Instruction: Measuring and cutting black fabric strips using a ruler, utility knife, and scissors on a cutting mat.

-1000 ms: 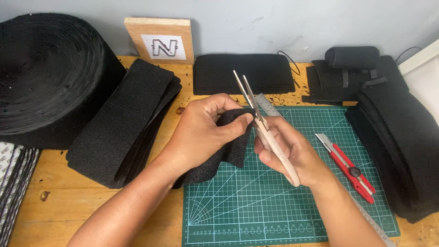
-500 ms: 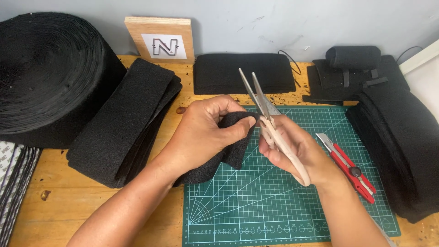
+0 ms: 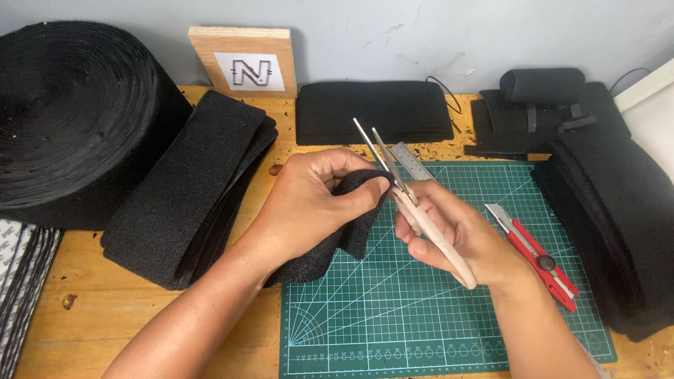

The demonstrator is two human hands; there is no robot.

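At far left of the frame stands one big black foam roll (image 3: 70, 119). One green cutting mat (image 3: 449, 295) fills lower centre. Above it the left hand (image 3: 309, 203), forearm rising from the lower left, curls shut, pinching one black foam piece (image 3: 351, 224) at mid-frame. The right hand (image 3: 456, 235), reaching from the lower right, grips one pair of scissors (image 3: 404, 186), blades slightly apart, pointing up-left, touching the foam. One red utility knife (image 3: 537, 256) lies right.

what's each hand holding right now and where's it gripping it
The left hand pinches a black foam strip at its upper edge. The right hand holds open scissors by their pale handles.
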